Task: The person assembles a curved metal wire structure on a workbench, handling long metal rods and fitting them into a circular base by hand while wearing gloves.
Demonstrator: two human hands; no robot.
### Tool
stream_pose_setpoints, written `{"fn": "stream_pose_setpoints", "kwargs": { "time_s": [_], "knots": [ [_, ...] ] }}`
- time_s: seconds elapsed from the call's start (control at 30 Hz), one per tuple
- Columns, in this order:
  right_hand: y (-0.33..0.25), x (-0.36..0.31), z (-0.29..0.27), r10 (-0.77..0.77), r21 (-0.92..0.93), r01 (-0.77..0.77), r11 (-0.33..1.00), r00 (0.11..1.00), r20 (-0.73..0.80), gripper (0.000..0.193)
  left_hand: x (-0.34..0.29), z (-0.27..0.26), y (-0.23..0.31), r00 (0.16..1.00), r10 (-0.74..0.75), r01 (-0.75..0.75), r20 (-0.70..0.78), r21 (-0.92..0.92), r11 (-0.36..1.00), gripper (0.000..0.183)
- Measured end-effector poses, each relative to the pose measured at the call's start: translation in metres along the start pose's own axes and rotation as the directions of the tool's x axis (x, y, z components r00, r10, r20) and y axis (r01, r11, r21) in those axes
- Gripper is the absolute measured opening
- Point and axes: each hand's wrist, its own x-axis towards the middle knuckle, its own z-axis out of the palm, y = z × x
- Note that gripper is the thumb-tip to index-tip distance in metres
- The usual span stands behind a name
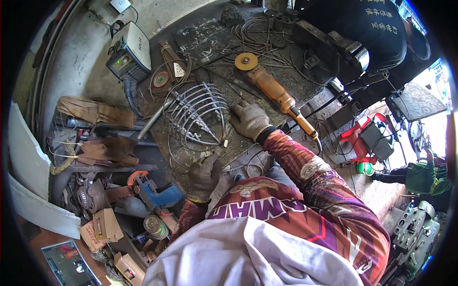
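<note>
A cage of bent metal rods (198, 114), rounded with several curved bars, sits on the dark workbench (267, 148) in front of me. My right hand (250, 120), in a grey knit glove, is at the cage's right side with its fingers spread low; whether they touch the rods I cannot tell. My left hand (202, 176), gloved too, is at the bench's near edge below the cage, thumb apart from the loosely bent fingers. A small pale piece (225, 142) lies by the cage's near end. Beyond my right hand lies an orange angle grinder (272, 88) with a yellowish disc.
A welding machine (130, 50) with a green light stands at the left. A bench vise (334, 45) is at the far right, near a person in dark clothing (362, 28). Coiled wire (253, 33) lies at the back. A blue-and-orange clamp tool (155, 190) sits lower left.
</note>
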Motion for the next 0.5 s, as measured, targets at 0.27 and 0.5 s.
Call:
{"fn": "stream_pose_setpoints", "kwargs": {
  "time_s": [0.27, 0.5],
  "knots": [
    [0.018, -0.015, -0.089, -0.245, 0.281, 0.255, 0.925, 0.967, -0.069, 0.040, -0.015, 0.027, 0.003, 0.950, -0.159, 0.194, -0.267, 0.109, 0.975, 0.022],
    [0.116, 0.012, -0.150, 0.078, 0.499, -0.017, 0.866, 0.992, -0.101, 0.043, -0.002, 0.040, 0.010, 0.877, -0.239, 0.356, -0.416, 0.231, 0.905, 0.034]
  ]
}}
